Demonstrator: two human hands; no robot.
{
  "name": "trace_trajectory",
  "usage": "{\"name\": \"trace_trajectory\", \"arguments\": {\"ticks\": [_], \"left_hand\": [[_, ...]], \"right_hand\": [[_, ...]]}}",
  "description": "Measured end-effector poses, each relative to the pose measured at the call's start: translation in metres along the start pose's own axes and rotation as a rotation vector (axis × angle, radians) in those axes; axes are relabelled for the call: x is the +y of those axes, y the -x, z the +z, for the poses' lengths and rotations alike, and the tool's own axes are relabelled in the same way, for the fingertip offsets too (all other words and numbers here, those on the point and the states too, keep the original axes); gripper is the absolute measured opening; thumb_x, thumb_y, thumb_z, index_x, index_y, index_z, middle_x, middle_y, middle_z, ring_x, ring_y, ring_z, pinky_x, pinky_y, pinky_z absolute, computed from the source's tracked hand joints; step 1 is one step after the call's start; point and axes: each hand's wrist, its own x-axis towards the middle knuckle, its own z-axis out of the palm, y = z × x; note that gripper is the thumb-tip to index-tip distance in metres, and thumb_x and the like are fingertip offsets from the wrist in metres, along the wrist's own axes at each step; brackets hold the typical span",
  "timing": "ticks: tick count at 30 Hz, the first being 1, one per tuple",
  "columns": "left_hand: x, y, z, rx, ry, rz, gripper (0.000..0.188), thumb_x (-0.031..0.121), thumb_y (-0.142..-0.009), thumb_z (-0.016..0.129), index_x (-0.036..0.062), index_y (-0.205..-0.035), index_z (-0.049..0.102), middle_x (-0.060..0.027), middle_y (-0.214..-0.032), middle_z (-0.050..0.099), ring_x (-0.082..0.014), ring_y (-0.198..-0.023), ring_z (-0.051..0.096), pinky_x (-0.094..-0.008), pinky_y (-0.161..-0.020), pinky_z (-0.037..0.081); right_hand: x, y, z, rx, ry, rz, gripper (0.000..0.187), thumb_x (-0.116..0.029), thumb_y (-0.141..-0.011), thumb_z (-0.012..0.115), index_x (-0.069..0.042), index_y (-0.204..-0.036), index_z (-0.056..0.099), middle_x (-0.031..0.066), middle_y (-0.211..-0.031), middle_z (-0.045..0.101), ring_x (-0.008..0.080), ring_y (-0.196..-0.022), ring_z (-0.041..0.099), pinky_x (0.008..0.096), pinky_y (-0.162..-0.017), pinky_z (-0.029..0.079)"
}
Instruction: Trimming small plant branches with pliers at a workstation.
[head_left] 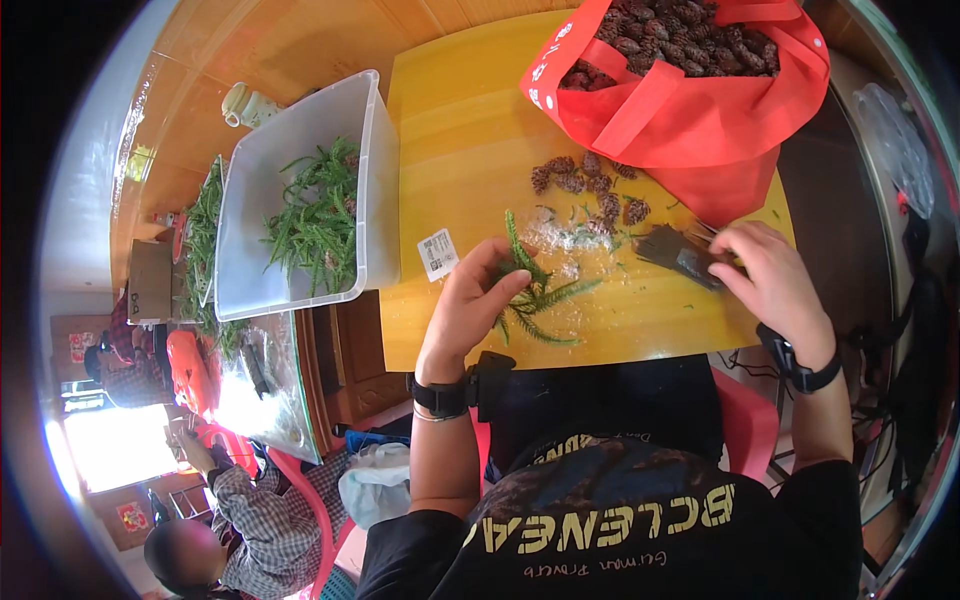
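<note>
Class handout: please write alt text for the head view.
A person's left hand holds a green sprig over a yellow table; the right hand is at a dark bundle. Pine cones lie beside a red bag of cones, with a translucent bin of sprigs at left.

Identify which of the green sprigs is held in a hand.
The branching sprig over the yellow table, pinched in the left hand; the other sprigs lie heaped in the translucent bin or beyond its left side.

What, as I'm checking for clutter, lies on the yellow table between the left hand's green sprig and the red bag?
In the head view, white crumbs lie nearer the green sprig, and loose pine cones nearer the red bag.
</note>
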Motion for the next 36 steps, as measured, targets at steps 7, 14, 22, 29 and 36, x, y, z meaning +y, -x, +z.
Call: {"name": "trace_trajectory", "arguments": {"ticks": [7, 14, 22, 29, 36], "left_hand": [[0.010, 0.007, 0.008, -0.133, 0.398, 0.206, 0.027, 0.017, -0.089, 0.056, 0.0030, -0.111, 0.048, -0.0139, -0.099, 0.060, -0.0233, -0.093, 0.059, -0.0345, -0.083, 0.047], [0.013, 0.008, 0.008, -0.186, 0.486, 0.216, 0.033, 0.023, -0.088, 0.059, 0.0035, -0.112, 0.048, -0.0205, -0.104, 0.061, -0.0256, -0.091, 0.061, -0.0357, -0.082, 0.048], [0.015, 0.008, 0.006, -0.218, 0.540, 0.130, 0.034, 0.025, -0.090, 0.055, 0.0037, -0.115, 0.046, -0.0233, -0.104, 0.061, -0.0261, -0.089, 0.062, -0.0353, -0.081, 0.048], [0.015, 0.009, 0.010, -0.213, 0.603, 0.174, 0.033, 0.026, -0.092, 0.052, 0.0039, -0.114, 0.045, -0.0257, -0.101, 0.061, -0.0263, -0.082, 0.064, -0.0337, -0.076, 0.050], [0.015, 0.006, 0.012, -0.198, 0.767, 0.007, 0.049, 0.037, -0.086, 0.058, 0.0029, -0.116, 0.041, -0.0295, -0.098, 0.061, -0.0267, -0.067, 0.066, -0.0285, -0.056, 0.054]], "right_hand": [[-0.017, -0.039, 0.039, 0.055, 0.119, -0.084, 0.017, -0.015, -0.076, 0.064, -0.008, -0.090, 0.059, 0.0088, -0.088, 0.057, 0.0290, -0.089, 0.056, 0.0389, -0.074, 0.046], [-0.018, -0.051, 0.053, 0.003, 0.202, -0.022, 0.013, -0.016, -0.075, 0.065, -0.011, -0.084, 0.058, 0.0059, -0.084, 0.054, 0.0255, -0.087, 0.056, 0.0383, -0.070, 0.046], [-0.014, -0.059, 0.059, 0.016, 0.169, -0.001, 0.005, -0.016, -0.078, 0.058, -0.011, -0.078, 0.056, 0.0041, -0.082, 0.054, 0.0258, -0.080, 0.057, 0.0394, -0.065, 0.046], [-0.017, -0.061, 0.063, 0.136, 0.115, 0.033, 0.006, -0.015, -0.076, 0.060, -0.010, -0.077, 0.056, 0.0045, -0.078, 0.055, 0.0267, -0.077, 0.057, 0.0393, -0.063, 0.046], [-0.015, -0.064, 0.060, 0.032, 0.147, 0.036, 0.007, -0.014, -0.075, 0.061, -0.009, -0.074, 0.057, 0.0053, -0.078, 0.056, 0.0268, -0.077, 0.058, 0.0387, -0.064, 0.046]]}}
